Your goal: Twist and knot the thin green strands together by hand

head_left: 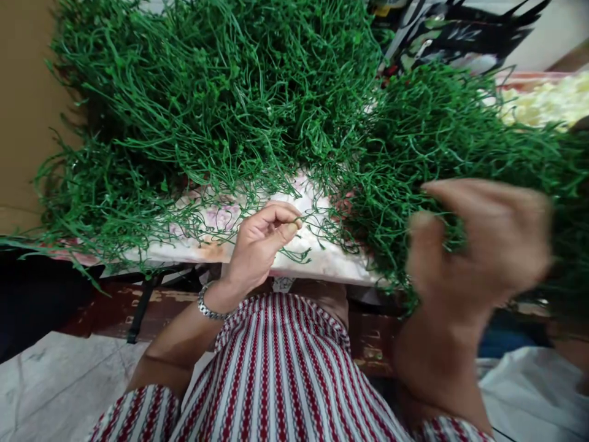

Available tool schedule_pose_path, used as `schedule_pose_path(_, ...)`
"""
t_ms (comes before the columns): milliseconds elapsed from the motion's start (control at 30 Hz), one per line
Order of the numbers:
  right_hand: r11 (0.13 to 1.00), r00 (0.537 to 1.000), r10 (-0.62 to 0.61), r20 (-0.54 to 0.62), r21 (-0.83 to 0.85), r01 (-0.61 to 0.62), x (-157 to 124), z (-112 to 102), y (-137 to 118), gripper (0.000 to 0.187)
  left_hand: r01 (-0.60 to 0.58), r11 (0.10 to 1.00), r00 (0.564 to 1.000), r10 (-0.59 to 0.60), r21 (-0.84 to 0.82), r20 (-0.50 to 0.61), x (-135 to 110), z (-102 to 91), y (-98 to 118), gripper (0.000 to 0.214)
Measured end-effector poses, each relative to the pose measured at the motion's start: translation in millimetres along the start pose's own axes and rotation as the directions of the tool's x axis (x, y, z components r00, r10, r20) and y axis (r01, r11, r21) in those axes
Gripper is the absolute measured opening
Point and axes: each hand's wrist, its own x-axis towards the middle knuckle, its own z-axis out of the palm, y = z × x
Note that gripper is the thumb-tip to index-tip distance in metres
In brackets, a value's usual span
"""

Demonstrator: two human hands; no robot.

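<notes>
I take the floral cloth [317, 258] on the low table as my landmark. Its near edge runs just ahead of my striped lap [285, 374], and only a narrow bare strip of it shows between the two green masses. My left hand [262, 245] sits over that strip, fingers curled with thumb and forefinger pinched on a single thin green stem [309, 217] that trails off toward the greens; a metal bracelet [209, 305] circles its wrist. My right hand [478, 245] is raised at the right end of the cloth, blurred, pressed into the smaller heap of green stems [437, 141]; I cannot tell whether it grips anything. The larger heap of stems [207, 104] covers the cloth's far and left parts and spills over its left edge, crowding the left hand from above. Free room is mainly on my side of the cloth edge, over the lap and the pale floor [59, 380] to its left. Beyond the right heap lies a tray of pale yellow bits [547, 98], and a dark printed fabric [455, 31] lies behind the cloth's far side
</notes>
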Motion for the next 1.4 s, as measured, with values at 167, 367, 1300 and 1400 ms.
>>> schedule_pose_path(167,0.949,0.897,-0.227,0.380,0.294,0.115,-17.2,74.2,-41.1,0.019,-0.083,0.992,0.996,0.082,0.096,0.019,-2.8,7.0,1.9,0.004)
schedule_pose_path(367,0.921,0.906,-0.202,0.371,0.387,0.047,-23.9,93.5,-33.4,0.011,-0.172,0.959,0.985,0.165,0.224,0.050,-17.7,-1.1,43.4,0.023)
schedule_pose_path(1300,0.865,0.861,-0.328,0.388,0.490,0.108,-34.4,96.0,-33.9,0.012,-0.393,0.535,0.879,-0.022,0.748,0.477,-24.0,-42.5,9.0,0.009)
schedule_pose_path(1400,0.851,0.806,-0.389,0.446,0.510,0.128,-35.9,97.2,-32.1,0.014,-0.492,0.483,0.813,-0.045,0.725,0.581,-22.8,-46.4,9.5,0.019)
